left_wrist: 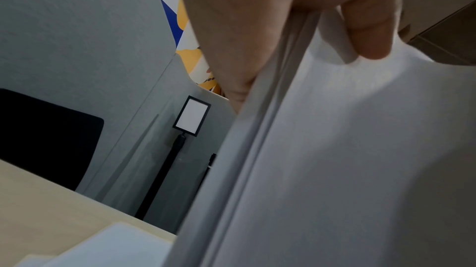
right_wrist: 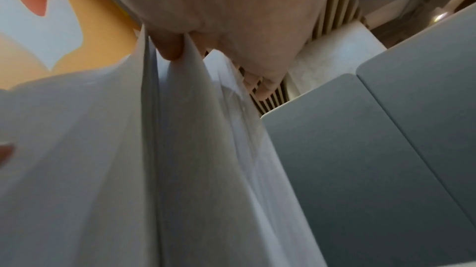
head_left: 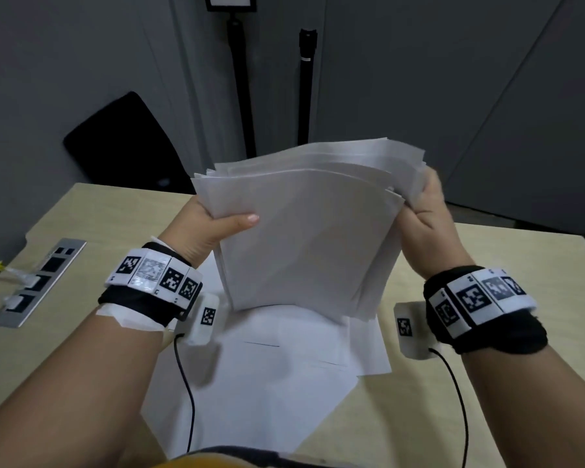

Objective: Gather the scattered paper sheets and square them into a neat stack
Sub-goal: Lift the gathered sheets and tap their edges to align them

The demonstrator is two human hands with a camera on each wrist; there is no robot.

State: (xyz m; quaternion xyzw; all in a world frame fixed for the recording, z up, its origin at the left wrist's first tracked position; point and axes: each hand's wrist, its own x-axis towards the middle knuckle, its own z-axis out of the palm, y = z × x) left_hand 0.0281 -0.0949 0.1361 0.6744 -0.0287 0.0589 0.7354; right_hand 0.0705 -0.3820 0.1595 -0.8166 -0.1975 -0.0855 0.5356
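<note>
Right hand (right_wrist: 219, 16) apparently splits the upright sheaf (head_left: 304, 238), unseen overhead.

I can read no words or numbers here: the wristbands (head_left: 156, 276) carry only black-and-white square codes (no letters), and the framed sign (head_left: 230, 1) at twelve o'clock looks blank.

Bare forearms fitted with marker-covered wrist rigs

A black fabric wrist wrap (head_left: 142, 298) at the lower left of the frame is ringed by white tiles printed with black square codes (head_left: 156, 276); a matching black wrap with coded tiles (head_left: 480, 305) is seen at the lower right. A white coded block (head_left: 205, 317) and a thin black cable (head_left: 186, 390) are hung under each wrist.
</note>
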